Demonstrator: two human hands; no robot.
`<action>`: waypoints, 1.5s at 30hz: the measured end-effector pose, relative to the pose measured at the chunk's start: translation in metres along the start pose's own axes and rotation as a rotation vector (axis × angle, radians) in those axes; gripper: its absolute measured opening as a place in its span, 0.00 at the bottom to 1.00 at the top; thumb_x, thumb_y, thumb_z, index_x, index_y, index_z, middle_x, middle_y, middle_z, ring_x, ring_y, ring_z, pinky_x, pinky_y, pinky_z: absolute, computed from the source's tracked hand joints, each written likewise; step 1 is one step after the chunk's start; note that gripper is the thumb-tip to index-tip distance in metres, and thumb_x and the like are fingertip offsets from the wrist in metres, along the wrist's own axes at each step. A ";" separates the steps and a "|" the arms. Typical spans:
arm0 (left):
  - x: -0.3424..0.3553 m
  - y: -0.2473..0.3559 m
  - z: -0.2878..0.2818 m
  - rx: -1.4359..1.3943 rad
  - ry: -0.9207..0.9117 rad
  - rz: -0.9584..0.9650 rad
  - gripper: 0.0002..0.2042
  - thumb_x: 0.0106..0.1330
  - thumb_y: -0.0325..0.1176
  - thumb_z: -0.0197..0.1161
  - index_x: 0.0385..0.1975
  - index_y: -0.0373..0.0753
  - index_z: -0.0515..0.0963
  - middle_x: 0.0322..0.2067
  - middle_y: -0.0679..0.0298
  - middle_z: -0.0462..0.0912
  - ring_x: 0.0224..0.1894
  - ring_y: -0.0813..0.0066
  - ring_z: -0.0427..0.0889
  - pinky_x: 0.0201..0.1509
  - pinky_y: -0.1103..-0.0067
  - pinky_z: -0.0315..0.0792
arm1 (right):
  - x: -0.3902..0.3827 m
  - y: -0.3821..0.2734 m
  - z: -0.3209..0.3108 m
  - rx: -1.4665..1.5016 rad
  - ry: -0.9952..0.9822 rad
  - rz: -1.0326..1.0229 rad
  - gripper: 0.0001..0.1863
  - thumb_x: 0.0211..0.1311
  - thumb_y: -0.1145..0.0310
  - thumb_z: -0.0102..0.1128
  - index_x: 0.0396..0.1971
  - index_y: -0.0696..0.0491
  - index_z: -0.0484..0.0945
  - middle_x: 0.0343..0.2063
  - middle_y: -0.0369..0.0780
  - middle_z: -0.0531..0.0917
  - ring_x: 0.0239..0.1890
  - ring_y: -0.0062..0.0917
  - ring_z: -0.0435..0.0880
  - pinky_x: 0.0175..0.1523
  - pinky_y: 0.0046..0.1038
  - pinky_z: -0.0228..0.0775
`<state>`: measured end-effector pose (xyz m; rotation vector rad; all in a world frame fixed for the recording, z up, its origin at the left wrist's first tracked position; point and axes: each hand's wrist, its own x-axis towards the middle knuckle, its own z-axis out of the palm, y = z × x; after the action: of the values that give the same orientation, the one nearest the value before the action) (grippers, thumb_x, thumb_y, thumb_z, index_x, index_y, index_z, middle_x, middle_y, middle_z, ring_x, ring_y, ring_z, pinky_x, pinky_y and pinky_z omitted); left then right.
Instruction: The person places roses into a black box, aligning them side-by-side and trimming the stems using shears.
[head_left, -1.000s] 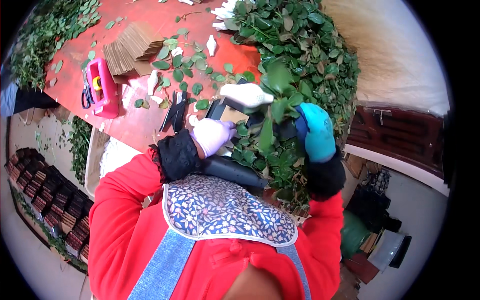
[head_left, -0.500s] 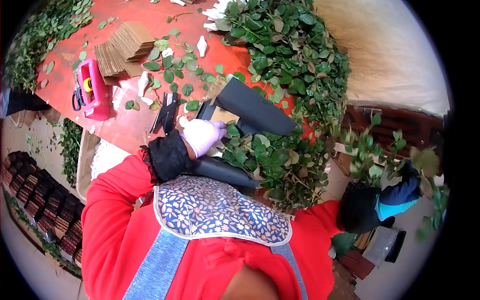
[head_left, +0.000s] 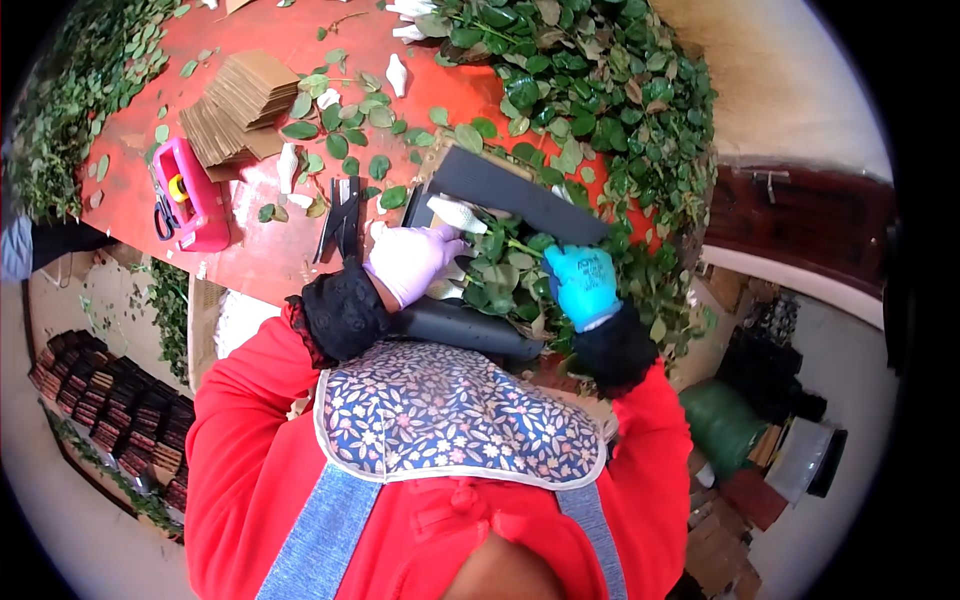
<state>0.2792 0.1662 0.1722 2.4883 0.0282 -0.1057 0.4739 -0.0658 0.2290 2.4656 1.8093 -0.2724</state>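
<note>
My right hand (head_left: 585, 285), in a blue glove, is closed on a leafy rose stem (head_left: 522, 248) whose head end wears a white sleeve (head_left: 457, 214). That sleeved head lies just above the fingers of my left hand (head_left: 410, 266), which wears a pale lilac glove. My left fingers are curled at the head end of a leafy bunch (head_left: 500, 285); what they hold is hidden. Another white sleeve (head_left: 445, 290) shows below them. The bunch lies in a black trough-like holder (head_left: 515, 195), between its ridged far side and rounded near side.
On the red table (head_left: 270, 25) lie a black stapler (head_left: 342, 218), a pink tape dispenser (head_left: 195, 200), scissors (head_left: 162, 212), stacked brown cardboard pieces (head_left: 240, 110) and loose leaves. A large heap of leafy stems (head_left: 610, 90) fills the far right. Boxes (head_left: 725, 545) stand on the floor at right.
My right hand has come in from the far right with a leafy stem and now is over the holder. Its sleeved head rests by my left hand, which has barely moved.
</note>
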 end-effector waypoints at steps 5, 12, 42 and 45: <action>-0.002 0.003 -0.006 0.051 -0.017 -0.058 0.24 0.57 0.32 0.72 0.56 0.53 0.81 0.58 0.62 0.77 0.46 0.55 0.86 0.46 0.65 0.81 | -0.003 0.009 0.038 -0.064 0.050 0.010 0.04 0.54 0.72 0.64 0.30 0.49 0.79 0.22 0.43 0.81 0.26 0.39 0.84 0.29 0.41 0.72; 0.004 0.005 -0.019 0.046 -0.075 -0.012 0.28 0.55 0.32 0.74 0.59 0.58 0.81 0.70 0.59 0.69 0.55 0.55 0.84 0.49 0.67 0.82 | -0.006 0.007 0.038 -0.078 -0.003 0.077 0.06 0.55 0.71 0.64 0.33 0.49 0.78 0.23 0.40 0.81 0.29 0.37 0.84 0.31 0.42 0.72; 0.005 -0.002 0.002 0.168 -0.130 -0.002 0.33 0.57 0.39 0.71 0.66 0.55 0.72 0.66 0.69 0.73 0.35 0.62 0.89 0.30 0.68 0.82 | 0.153 0.106 -0.176 0.173 0.505 -0.116 0.18 0.60 0.75 0.67 0.52 0.56 0.81 0.33 0.44 0.86 0.32 0.41 0.84 0.38 0.38 0.75; 0.004 0.001 0.001 0.201 -0.135 -0.007 0.32 0.58 0.40 0.71 0.66 0.55 0.72 0.66 0.69 0.73 0.37 0.65 0.89 0.29 0.70 0.82 | 0.280 0.173 -0.107 0.339 0.442 0.251 0.14 0.66 0.70 0.62 0.51 0.55 0.82 0.35 0.50 0.86 0.36 0.47 0.86 0.38 0.42 0.75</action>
<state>0.2828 0.1652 0.1719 2.6752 -0.0327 -0.2925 0.7305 0.1623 0.2739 3.1661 1.6698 -0.0138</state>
